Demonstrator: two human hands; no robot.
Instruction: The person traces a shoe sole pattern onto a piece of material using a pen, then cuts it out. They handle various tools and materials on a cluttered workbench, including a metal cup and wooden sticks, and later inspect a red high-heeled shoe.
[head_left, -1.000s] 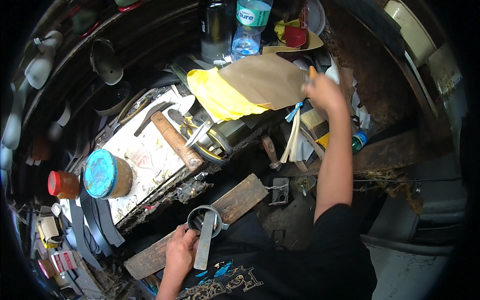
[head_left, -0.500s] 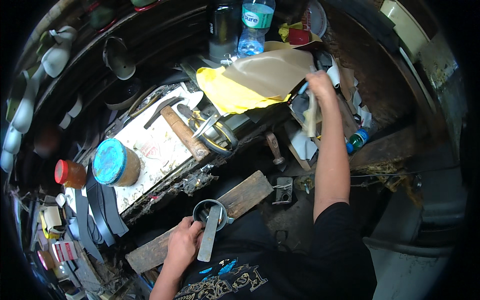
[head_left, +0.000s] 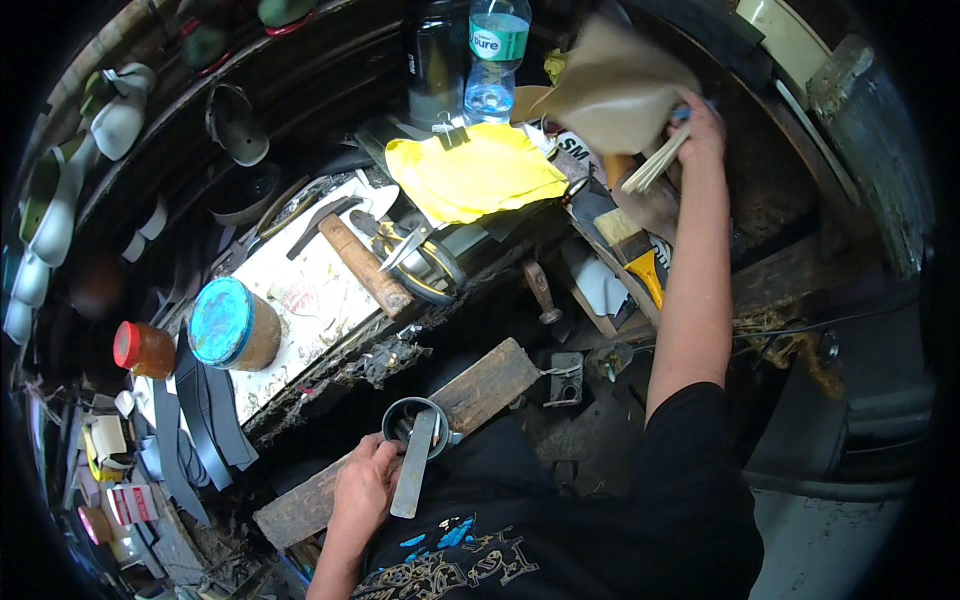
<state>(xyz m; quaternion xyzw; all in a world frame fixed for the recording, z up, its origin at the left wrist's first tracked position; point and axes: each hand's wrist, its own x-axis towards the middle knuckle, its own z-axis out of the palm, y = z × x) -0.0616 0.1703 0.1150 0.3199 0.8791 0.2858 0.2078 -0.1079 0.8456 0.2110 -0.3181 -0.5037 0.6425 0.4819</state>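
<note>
My left hand point(head_left: 365, 485) rests on a wooden plank point(head_left: 470, 395) across my lap, holding a flat grey strip point(head_left: 413, 463) that lies over a small round metal tin point(head_left: 410, 420). My right hand point(head_left: 698, 125) is stretched far forward and up to the right. It grips a sheet of tan leather point(head_left: 615, 85) together with a bundle of pale thin strips point(head_left: 655, 162). The leather is lifted off the bench and looks blurred. A yellow cloth point(head_left: 470, 175) lies below it on the bench.
On the white work slab point(head_left: 300, 300) lie a hammer point(head_left: 355, 255), scissors point(head_left: 410, 250), a blue-lidded tin point(head_left: 232, 325) and a red-lidded jar point(head_left: 140, 348). A water bottle point(head_left: 495, 55) stands behind. A yellow-handled brush point(head_left: 635, 250), dark straps point(head_left: 195, 430) and shoe lasts point(head_left: 115, 115) surround the bench.
My right hand has lifted the tan leather sheet up and to the right, uncovering the yellow cloth. My left hand stays on the strip and tin.
</note>
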